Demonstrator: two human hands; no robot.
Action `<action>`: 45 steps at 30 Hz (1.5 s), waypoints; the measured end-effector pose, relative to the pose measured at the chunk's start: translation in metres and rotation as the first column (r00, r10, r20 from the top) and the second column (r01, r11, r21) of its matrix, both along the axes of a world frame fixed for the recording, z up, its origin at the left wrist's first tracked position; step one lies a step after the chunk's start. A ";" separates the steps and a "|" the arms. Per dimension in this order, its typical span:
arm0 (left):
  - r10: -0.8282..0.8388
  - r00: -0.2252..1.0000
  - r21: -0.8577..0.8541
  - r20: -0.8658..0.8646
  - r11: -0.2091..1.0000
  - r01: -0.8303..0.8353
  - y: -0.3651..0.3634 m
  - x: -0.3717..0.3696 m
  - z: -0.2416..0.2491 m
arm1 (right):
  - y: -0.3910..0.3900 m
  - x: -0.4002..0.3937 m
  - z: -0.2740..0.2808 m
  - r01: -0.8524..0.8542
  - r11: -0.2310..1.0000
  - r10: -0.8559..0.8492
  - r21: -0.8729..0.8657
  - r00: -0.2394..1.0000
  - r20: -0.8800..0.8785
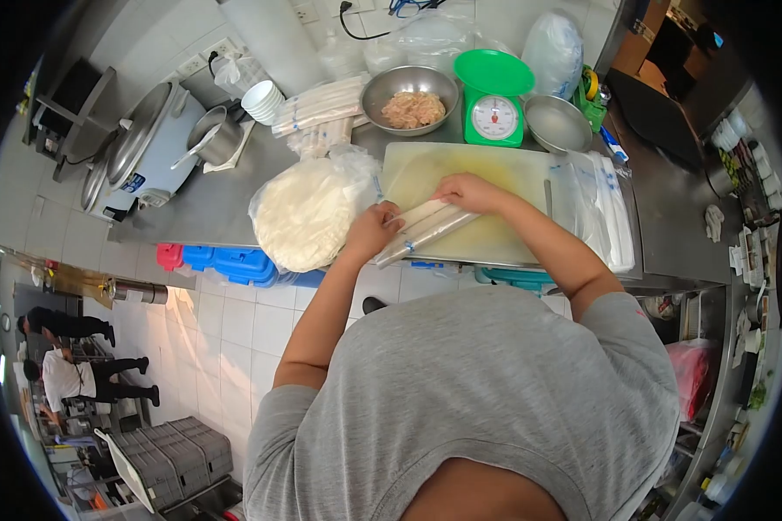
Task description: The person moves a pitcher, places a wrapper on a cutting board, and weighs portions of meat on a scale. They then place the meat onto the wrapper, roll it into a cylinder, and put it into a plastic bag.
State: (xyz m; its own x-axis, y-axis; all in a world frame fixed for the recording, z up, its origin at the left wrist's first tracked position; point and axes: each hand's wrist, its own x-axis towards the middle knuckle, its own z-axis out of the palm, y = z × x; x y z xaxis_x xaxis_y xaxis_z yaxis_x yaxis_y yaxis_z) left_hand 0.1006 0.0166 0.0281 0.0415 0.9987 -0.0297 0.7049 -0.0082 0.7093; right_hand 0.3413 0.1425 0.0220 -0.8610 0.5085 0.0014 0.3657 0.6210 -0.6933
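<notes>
My left hand (374,231) and my right hand (471,192) are at opposite ends of a long pale roll in clear plastic (427,211). The fingers of both are closed on it. The plastic, with blue print, lies along the board's front edge. Beneath is a white cutting board (513,243) with a yellowish wet patch. Left of my left hand sits a stack of round white wrapper sheets (300,217) in an opened plastic bag. Flat clear plastic bags (604,213) lie on the board's right side, beside a thin knife-like tool (548,198).
Behind the board stand a steel bowl of minced filling (413,110), a green scale (495,117) and another steel bowl (558,123). Wrapped rolls (321,106), white bowls (262,102), a steel pot (217,135) and a large cooker (152,148) are leftward. Two people (78,375) stand far left.
</notes>
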 end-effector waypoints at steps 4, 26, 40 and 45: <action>-0.046 0.978 0.237 -0.202 0.967 0.094 -0.010 0.006 0.000 | -0.033 0.026 0.002 -0.058 0.898 0.118 0.435 0.987 -0.113; 0.248 0.834 0.424 -0.493 0.906 -0.019 0.030 -0.029 -0.028 | 0.027 -0.034 -0.022 0.186 0.802 -0.332 0.568 0.929 0.165; 0.209 0.834 0.539 -0.510 0.834 0.120 0.004 -0.009 0.021 | 0.042 -0.044 -0.005 0.170 0.886 -0.308 0.430 0.911 0.275; -0.061 0.903 0.594 -0.426 0.734 0.330 0.005 0.023 0.039 | 0.034 -0.023 -0.020 0.193 0.726 -0.102 0.660 0.979 -0.174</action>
State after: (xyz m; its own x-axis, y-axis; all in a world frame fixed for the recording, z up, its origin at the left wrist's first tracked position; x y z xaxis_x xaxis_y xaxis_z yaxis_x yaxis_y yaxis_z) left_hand 0.1232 0.0219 0.0675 0.3586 0.7506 0.5550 0.8299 -0.5285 0.1787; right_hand 0.3184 0.1768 0.0016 -0.7448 0.4565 0.4867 0.4373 0.8849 -0.1608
